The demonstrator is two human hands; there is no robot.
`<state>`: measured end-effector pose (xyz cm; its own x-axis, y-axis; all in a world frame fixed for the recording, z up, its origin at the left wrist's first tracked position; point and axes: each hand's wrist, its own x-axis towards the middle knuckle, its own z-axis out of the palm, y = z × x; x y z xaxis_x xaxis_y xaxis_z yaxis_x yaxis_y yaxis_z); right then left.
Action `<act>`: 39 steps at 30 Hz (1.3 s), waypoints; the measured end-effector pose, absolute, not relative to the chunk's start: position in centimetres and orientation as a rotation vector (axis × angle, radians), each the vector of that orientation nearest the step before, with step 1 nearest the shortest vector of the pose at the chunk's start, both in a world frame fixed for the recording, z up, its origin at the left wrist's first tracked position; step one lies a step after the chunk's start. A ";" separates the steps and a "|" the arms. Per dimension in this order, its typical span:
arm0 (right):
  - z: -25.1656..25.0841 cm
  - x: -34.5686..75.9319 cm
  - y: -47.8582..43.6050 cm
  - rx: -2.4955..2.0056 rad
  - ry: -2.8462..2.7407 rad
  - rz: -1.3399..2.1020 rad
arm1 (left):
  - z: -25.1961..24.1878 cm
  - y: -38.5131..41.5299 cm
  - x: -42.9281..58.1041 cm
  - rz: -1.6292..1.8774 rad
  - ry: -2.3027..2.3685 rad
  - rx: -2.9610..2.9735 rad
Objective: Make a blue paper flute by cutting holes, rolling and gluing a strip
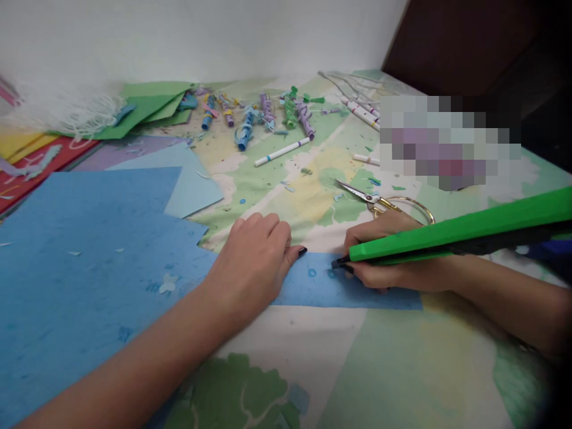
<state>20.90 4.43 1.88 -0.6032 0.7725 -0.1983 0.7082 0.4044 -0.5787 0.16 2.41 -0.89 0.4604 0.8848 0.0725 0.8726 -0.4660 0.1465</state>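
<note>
My left hand [257,262] lies knuckles-up on a strip of blue paper [348,292], fingers curled under and pressing it onto the patterned table cloth [393,369]. My right hand [388,262] is closed around a long green tool [465,232] with a dark tip that touches the blue strip near a small drawn circle. The tool's handle runs off to the right edge. Gold-handled scissors [379,199] lie just behind my right hand.
Large blue paper sheets [89,250] cover the left. Green [143,107], red and yellow sheets lie at the far left. Several rolled paper curls [263,116] and markers [281,152] sit at the back by the white wall. A blurred patch hides things at right.
</note>
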 end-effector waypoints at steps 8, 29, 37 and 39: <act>2.5 20.6 3.9 -1.399 -2.537 0.933 | -0.8 2.1 0.2 0.263 1.560 2.634; 0.8 20.9 2.9 -1.422 -2.510 0.648 | -0.8 0.7 -0.3 0.360 1.469 2.599; 1.5 20.8 3.1 -1.474 -2.504 0.721 | -0.6 0.9 -0.2 0.328 1.481 2.576; 2.0 20.8 3.2 -1.449 -2.524 0.746 | -0.5 0.5 0.0 0.336 1.479 2.570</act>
